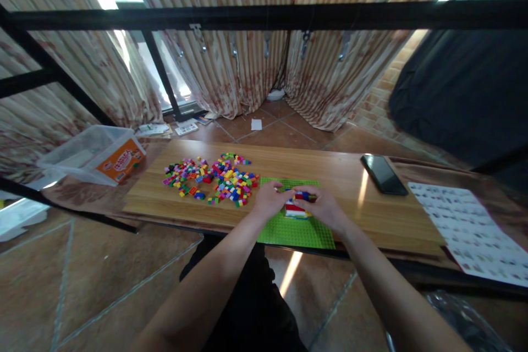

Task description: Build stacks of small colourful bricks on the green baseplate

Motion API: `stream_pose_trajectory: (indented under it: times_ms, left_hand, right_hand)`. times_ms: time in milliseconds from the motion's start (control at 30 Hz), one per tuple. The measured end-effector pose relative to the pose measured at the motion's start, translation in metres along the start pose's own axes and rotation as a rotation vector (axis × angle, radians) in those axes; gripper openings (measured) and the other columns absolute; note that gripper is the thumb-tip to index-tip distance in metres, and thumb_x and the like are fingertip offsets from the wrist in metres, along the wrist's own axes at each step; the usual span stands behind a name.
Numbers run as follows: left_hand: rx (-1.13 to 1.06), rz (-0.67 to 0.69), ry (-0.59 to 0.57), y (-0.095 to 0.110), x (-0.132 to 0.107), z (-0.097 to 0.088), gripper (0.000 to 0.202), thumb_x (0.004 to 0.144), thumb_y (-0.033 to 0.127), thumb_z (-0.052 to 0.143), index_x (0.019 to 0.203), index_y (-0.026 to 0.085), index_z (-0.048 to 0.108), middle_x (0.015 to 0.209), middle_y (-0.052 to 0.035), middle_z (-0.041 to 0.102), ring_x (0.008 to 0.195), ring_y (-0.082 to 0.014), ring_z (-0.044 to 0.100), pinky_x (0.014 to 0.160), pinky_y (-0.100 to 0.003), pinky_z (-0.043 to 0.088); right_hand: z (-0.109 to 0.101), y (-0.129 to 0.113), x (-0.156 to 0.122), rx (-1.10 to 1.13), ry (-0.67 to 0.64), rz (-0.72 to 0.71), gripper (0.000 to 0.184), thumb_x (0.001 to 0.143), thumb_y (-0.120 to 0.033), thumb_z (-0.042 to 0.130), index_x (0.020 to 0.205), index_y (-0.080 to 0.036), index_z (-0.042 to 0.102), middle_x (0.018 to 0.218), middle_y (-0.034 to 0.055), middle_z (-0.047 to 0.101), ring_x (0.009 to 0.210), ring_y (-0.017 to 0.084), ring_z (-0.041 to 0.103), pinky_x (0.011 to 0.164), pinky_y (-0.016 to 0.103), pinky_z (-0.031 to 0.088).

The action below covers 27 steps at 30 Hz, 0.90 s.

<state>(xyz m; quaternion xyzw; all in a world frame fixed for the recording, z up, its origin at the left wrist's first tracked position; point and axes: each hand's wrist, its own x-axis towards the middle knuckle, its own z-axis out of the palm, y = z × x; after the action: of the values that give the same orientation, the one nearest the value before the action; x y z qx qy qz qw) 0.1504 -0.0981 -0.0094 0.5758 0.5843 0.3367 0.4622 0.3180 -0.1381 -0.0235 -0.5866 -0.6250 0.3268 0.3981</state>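
Observation:
A small model of toy building bricks [295,210], with red, white, blue and yellow layers, stands on a green baseplate [297,234]. My left hand [270,199] is at its left side, fingers curled in against the upper bricks. From the right, my right hand [325,208] closes its thumb and fingers around the blue and red bricks at the top. Both hands touch the model, and my fingers hide part of it. Whether a loose brick is between my fingertips is too small to tell.
Loose coloured bricks [231,179] lie spread on the wooden board [338,170] to the left. A clear plastic box [91,154] with an orange label stands at far left. A phone [383,174] and a printed sheet [470,231] lie to the right. A black bar [264,16] crosses ahead.

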Motion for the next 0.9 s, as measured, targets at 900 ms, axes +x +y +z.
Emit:
stream_pose_trajectory:
  times_ms: [900]
  left_hand:
    - [-1.090,-0.310,-0.405,0.034,-0.079,-0.020,0.019,0.086,0.021,0.056,0.103,0.014,0.062,0.090,-0.0058,0.067,0.081,-0.0126,0.064,0.079,-0.024,0.046]
  right_hand:
    - [0.013,-0.068,-0.049,-0.300,0.123,-0.315,0.027,0.080,-0.028,0.066,0.106,-0.023,0.066,0.110,0.0085,0.063,0.104,0.025,0.055,0.091,0.045,0.046]
